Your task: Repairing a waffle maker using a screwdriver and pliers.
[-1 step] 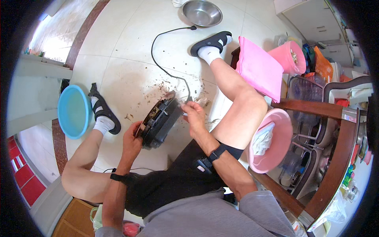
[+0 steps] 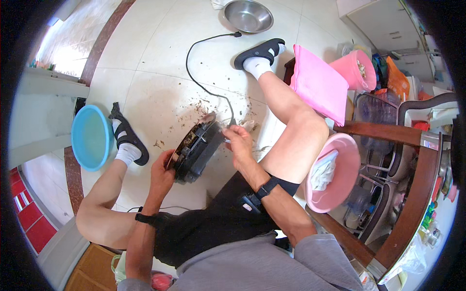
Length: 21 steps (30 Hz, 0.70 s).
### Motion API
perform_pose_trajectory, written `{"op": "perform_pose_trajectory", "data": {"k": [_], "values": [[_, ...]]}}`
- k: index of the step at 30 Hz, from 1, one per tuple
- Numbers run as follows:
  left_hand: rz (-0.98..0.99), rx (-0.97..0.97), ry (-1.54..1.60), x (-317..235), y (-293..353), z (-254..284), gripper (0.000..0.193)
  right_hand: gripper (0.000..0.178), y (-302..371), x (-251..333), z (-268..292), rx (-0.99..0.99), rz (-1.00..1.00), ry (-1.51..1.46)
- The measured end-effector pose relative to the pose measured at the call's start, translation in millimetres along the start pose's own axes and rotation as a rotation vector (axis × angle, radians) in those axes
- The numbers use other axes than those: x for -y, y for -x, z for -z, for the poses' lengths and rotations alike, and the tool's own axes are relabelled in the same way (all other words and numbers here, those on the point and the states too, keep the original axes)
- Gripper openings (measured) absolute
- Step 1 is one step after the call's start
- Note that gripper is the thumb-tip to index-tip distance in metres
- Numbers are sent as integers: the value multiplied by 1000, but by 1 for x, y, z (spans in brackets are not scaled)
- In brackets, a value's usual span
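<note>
Between my hands a round black appliance housing (image 2: 195, 153) stands tilted on edge over the floor. Its open side faces left, with brownish dirt inside. My left hand (image 2: 163, 169) is closed round its lower left edge. My right hand (image 2: 238, 143) is at its upper right, fingers pinched around something small and pale that I cannot make out. A black power cord (image 2: 198, 81) runs up the floor from beside that hand; whether it joins the housing is hidden. Brown debris (image 2: 191, 112) lies scattered on the tiles beyond the housing.
A blue basin (image 2: 91, 138) of water stands by my left foot. A steel bowl (image 2: 248, 16) sits at the far side. On my right are a pink basin (image 2: 347, 194) with white cloth, a pink cushion (image 2: 320, 82), a pink bin (image 2: 366, 63) and a wooden table frame (image 2: 378, 132).
</note>
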<state>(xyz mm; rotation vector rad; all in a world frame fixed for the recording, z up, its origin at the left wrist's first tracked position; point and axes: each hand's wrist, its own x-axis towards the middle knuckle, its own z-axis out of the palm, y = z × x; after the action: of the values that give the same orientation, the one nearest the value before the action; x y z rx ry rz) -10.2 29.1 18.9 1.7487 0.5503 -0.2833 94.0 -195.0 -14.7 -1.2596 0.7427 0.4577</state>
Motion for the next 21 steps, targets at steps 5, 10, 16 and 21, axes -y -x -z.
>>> {"op": "perform_pose_trajectory", "data": {"k": [5, 10, 16, 21], "values": [[10, 101, -45, 19, 3, 15, 34, 13, 0, -9, 3, 79, -3, -13], [5, 141, -281, 1, 12, 15, 39, 15, 10, -21, 8, 76, 29, -7], [-97, 190, -548, 7, 30, 23, 48, 19, 33, -34, 3, 54, 84, -22], [-64, 250, -688, -11, 40, 17, 51, 18, 32, -38, 17, 46, 73, 22]]}}
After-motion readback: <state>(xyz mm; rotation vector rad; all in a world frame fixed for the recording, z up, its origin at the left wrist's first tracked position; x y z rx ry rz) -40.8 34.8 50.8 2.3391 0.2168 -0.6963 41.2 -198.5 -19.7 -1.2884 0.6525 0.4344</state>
